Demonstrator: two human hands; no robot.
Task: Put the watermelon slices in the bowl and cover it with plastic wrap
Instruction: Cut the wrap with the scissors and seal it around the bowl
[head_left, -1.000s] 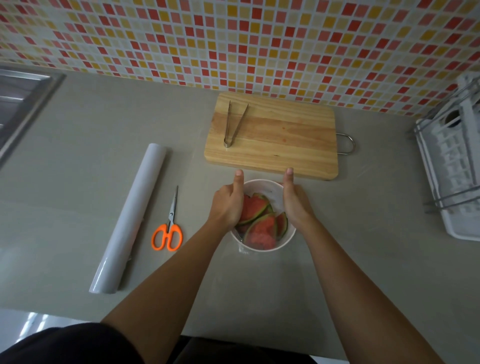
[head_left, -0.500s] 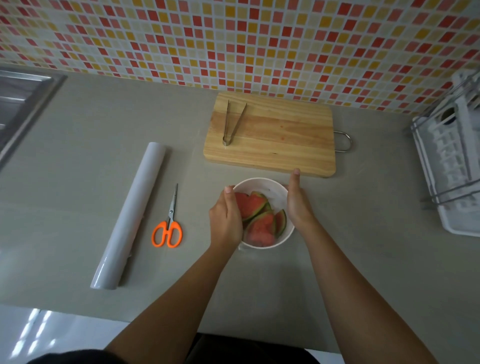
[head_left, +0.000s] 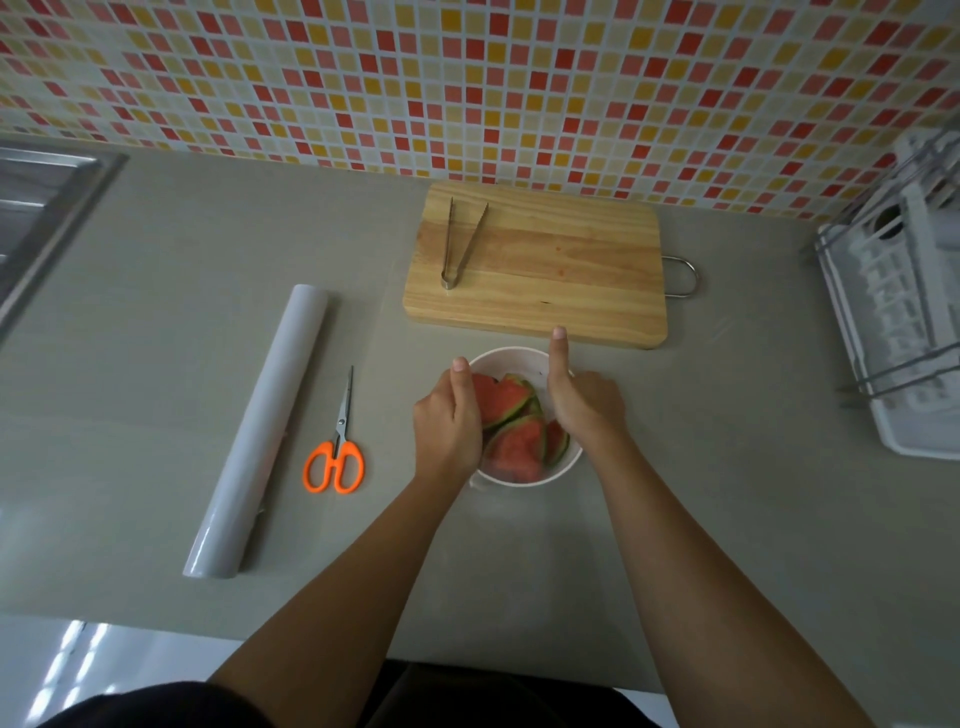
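both hands are cupped round the bowl (head_left: 524, 358) on the tabletop (head_left: 156, 364), left hand (head_left: 448, 421) and right hand (head_left: 584, 402) curled against its sides, thumbs pointing up. watermelon slices (head_left: 511, 423) sit inside between them. plastic wrap roll (head_left: 257, 431) lies well off left.

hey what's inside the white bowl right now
Watermelon slices, red flesh with green rind, fill the bowl. The left hand and right hand cover its sides; its bottom is hidden.
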